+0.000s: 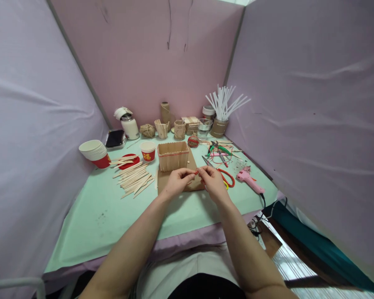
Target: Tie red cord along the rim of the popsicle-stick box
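Observation:
Both hands meet over a brown cardboard sheet. My left hand pinches a small piece of red string between thumb and fingertips. Fingertips of my right hand close on the same red piece from the other side. Just behind the hands stands a rectangular box of wooden craft sticks, with red string running around its upper edge. Red-handled scissors lie beside my right hand, partly hidden by it. How long the string is cannot be made out.
Loose craft sticks lie at left, near a red-and-white paper cup and stacked cups. A pink glue gun with a cord lies at right, near green-handled pliers. Jars, twine and white glue sticks line the back.

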{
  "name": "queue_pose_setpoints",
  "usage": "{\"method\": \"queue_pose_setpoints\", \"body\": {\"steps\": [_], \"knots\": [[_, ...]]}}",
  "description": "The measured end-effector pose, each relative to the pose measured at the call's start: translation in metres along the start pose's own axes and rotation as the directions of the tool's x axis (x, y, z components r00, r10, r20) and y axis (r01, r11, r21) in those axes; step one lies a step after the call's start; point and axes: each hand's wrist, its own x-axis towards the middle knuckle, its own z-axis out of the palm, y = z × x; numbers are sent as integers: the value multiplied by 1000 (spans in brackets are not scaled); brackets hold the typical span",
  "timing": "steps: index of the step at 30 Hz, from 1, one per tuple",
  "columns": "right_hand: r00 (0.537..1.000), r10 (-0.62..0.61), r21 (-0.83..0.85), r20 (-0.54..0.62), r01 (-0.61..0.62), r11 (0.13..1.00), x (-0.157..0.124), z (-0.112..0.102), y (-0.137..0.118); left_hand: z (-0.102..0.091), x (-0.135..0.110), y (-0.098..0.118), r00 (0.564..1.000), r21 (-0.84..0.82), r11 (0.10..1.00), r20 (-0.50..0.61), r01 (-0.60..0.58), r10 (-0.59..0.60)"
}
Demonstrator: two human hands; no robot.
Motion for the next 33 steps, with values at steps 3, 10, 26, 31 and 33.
{"method": "queue_pose_setpoints", "body": {"steps": [3,10,26,31,33], "knots": [[999,38,48,7,-38,998,0,1,1,0,0,2,1000,-31,999,-12,25,-25],[997,79,46,-6,-79,996,-5,4,-8,4,-4,10,996,60,998,-86,-23,28],[995,-78,-68,-55,75,995,-8,9,-11,4,-3,4,962,292,937,-135,-189,236],[993,-75,-72,-93,69,995,-7,10,-9,4,-5,7,959,287,934,-122,-211,255],[993,-67,-66,-100,61,996,-7,10,-9,4,-5,8,960,283,933,-100,-223,260]]}}
